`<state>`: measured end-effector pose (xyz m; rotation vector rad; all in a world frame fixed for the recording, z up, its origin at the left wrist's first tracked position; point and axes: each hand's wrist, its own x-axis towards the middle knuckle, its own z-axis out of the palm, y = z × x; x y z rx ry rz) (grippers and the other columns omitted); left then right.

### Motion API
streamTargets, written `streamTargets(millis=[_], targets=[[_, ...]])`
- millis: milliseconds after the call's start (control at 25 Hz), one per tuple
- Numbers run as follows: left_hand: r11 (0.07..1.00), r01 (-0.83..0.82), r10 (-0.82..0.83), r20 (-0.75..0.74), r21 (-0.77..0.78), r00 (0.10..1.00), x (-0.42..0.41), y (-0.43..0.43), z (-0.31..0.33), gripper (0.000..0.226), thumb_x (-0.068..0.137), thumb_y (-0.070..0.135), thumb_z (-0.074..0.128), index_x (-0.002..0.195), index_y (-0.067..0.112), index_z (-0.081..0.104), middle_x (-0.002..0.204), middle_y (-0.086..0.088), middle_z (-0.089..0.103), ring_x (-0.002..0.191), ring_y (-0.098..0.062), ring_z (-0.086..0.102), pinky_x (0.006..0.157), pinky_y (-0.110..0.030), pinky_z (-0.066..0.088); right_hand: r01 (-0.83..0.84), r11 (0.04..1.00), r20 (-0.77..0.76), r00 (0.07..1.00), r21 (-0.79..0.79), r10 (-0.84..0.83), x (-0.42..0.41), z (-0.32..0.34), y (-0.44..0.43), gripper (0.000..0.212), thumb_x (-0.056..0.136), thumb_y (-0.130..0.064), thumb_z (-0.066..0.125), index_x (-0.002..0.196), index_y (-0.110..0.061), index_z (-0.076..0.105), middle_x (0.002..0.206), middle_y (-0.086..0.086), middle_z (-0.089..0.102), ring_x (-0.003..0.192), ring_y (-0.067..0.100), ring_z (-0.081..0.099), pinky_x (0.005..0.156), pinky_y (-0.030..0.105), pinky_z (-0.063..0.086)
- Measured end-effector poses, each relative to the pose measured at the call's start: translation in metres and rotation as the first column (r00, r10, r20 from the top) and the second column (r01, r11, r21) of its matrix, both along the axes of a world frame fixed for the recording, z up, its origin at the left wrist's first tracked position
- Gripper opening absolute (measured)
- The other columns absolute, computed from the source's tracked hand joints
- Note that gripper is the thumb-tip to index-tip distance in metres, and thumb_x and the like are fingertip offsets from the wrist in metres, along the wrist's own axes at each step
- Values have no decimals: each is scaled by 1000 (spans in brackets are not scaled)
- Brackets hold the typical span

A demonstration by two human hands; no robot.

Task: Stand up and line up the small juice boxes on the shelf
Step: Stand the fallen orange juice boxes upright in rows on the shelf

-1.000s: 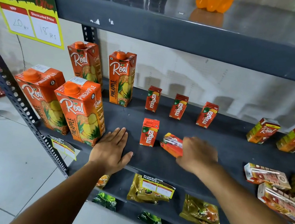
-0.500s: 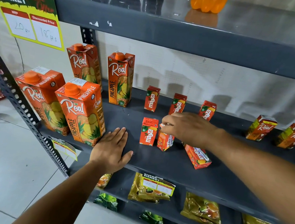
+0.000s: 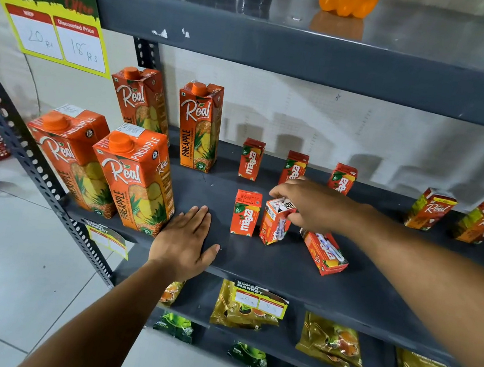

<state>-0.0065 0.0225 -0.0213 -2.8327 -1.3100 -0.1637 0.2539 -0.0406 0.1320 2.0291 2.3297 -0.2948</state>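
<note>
Small red Maaza juice boxes stand on the grey shelf [image 3: 284, 270]. Three stand in a back row: one at the left [image 3: 251, 159], one in the middle [image 3: 293, 166], one at the right [image 3: 342, 178]. In front, one box [image 3: 245, 213] stands upright. Beside it my right hand [image 3: 314, 204] holds the top of a second front box [image 3: 274, 223], upright and turned slightly. Another box [image 3: 324, 252] lies flat to its right. My left hand [image 3: 184, 242] rests flat on the shelf's front edge, fingers apart.
Tall Real pineapple cartons [image 3: 134, 180] stand at the shelf's left. Two small Real boxes [image 3: 430, 208] stand at the back right. Bottles sit on the shelf above, a price sign [image 3: 49, 19] hangs at the top left, and packets fill the lower shelves.
My right hand picked a lying box from the front and stood it upright beside the front Maaza box. My left hand has stayed put.
</note>
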Motion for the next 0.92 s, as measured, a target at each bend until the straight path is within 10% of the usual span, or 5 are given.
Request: streamTargets(millis=[280,560,760,920], targets=[[1000,0,0,8,-2,1000,-1,1,-1,82,90,61,12,150,6,22,160,-10,19,147,-25,16,118,-39,14,91,994,24,996,-58,-90,-8,3,-1,79,82,-37,72,147,-18,30,144,6,47,119,25,55,90,38,51],[1000,2,-2,8,-1,1000,-1,0,-1,82,90,61,12,150,7,21,160,-10,18,147,-24,14,117,-37,10,245,967,-64,966,-71,-249,1,12,2,47,70,-34,81,111,-17,65,105,2,69,87,20,63,73,33,53],[1000,4,-4,20,11,1000,0,2,-3,79,92,59,18,148,4,29,157,-13,26,146,-27,21,116,-40,16,703,712,-861,355,-11,-364,37,6,-26,46,50,-32,85,91,-22,67,94,1,72,84,18,68,81,47,56],[1000,9,-9,16,8,1000,-1,1,-1,78,92,59,21,146,3,31,156,-14,30,144,-28,25,115,-41,19,635,762,-660,520,-126,-542,11,-41,-36,43,64,-28,87,101,-21,67,99,1,74,80,13,67,79,32,52]])
